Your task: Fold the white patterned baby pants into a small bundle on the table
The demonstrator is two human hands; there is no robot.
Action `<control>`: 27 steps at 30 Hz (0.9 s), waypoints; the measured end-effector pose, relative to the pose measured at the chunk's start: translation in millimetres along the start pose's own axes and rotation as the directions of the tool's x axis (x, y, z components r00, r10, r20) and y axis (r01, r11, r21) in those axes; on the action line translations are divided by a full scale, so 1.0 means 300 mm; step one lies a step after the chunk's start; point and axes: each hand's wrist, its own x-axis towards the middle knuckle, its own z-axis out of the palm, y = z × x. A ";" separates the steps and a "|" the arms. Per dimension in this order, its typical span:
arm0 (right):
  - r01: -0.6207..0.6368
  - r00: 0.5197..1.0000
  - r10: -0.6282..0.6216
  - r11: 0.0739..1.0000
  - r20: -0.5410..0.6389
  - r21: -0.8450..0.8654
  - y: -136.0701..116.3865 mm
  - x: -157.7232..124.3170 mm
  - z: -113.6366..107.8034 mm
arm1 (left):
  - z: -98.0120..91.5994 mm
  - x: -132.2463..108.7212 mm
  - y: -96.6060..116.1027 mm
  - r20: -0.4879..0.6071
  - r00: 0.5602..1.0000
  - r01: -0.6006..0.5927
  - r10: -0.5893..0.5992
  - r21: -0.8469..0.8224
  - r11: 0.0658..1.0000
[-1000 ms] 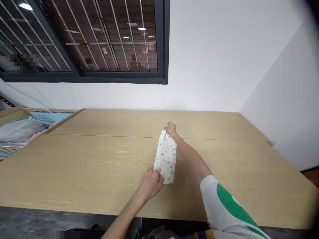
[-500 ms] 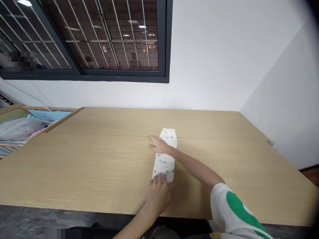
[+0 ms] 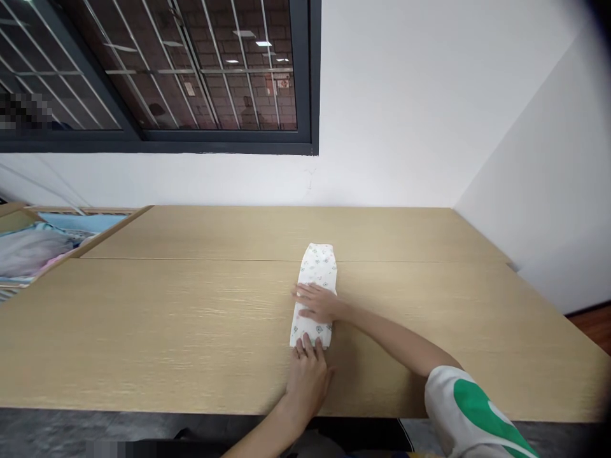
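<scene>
A narrow folded white cloth (image 3: pixel 319 266) with a small printed pattern lies flat on the wooden table (image 3: pixel 191 318), its long side running away from me. Across its middle rests my right hand (image 3: pixel 319 302), palm down with the fingers stretched to the left. My left hand (image 3: pixel 308 375) is at the near end, its spread fingertips touching the cloth's edge. Neither hand grips the cloth. Part of the fabric is hidden under the right hand.
At the left stands a wooden bin (image 3: pixel 114 224) with folded fabrics and a whitish bundle (image 3: pixel 35 251) inside. A white wall (image 3: pixel 382 127) with a dark-framed, barred window (image 3: pixel 200 76) rises behind the table. A seam crosses the tabletop.
My right hand has slid toward me along the cloth, from its upper part to its middle, and lies flatter. My left fingers have straightened at the near edge. The view has shifted slightly.
</scene>
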 end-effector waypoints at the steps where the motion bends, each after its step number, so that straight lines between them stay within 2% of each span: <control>1: -0.038 0.999 0.038 0.999 -0.006 -0.017 0.041 0.012 0.005 | 0.002 -0.001 -0.002 -0.001 1.000 -0.003 0.003 -0.003 1.000; 6: -0.236 0.971 0.237 0.971 0.012 -0.027 0.245 0.089 0.010 | 0.013 -0.005 -0.006 0.016 1.000 0.000 0.000 0.002 1.000; 10: -0.410 0.912 0.411 0.911 -0.007 0.031 0.377 0.144 -0.010 | 0.026 -0.009 -0.007 -0.009 1.000 -0.009 0.009 0.012 1.000; 13: -0.471 0.881 0.472 0.880 -0.003 0.061 0.441 0.172 -0.030 | 0.034 -0.012 -0.010 -0.043 0.999 -0.020 0.020 -0.002 1.000; 16: -0.486 0.873 0.487 0.872 0.002 0.057 0.469 0.188 -0.048 | 0.021 -0.006 -0.016 -0.025 0.999 -0.027 0.027 -0.001 1.000; 19: -0.476 0.878 0.477 0.878 -0.041 0.046 0.456 0.193 -0.071 | -0.025 0.014 -0.044 0.042 0.998 -0.051 0.052 -0.025 0.998; 21: -0.441 0.893 0.440 0.897 -0.099 0.006 0.417 0.186 -0.093 | -0.067 0.034 -0.084 0.120 0.987 -0.096 0.105 -0.078 0.992; 24: -0.390 0.912 0.374 0.917 -0.167 -0.080 0.308 0.142 -0.134 | -0.125 0.065 -0.168 0.172 0.966 -0.157 0.193 -0.199 0.967; 27: -0.355 0.928 0.344 0.933 -0.142 -0.061 0.149 0.052 -0.166 | -0.149 0.094 -0.255 0.107 0.967 -0.191 0.231 -0.299 0.935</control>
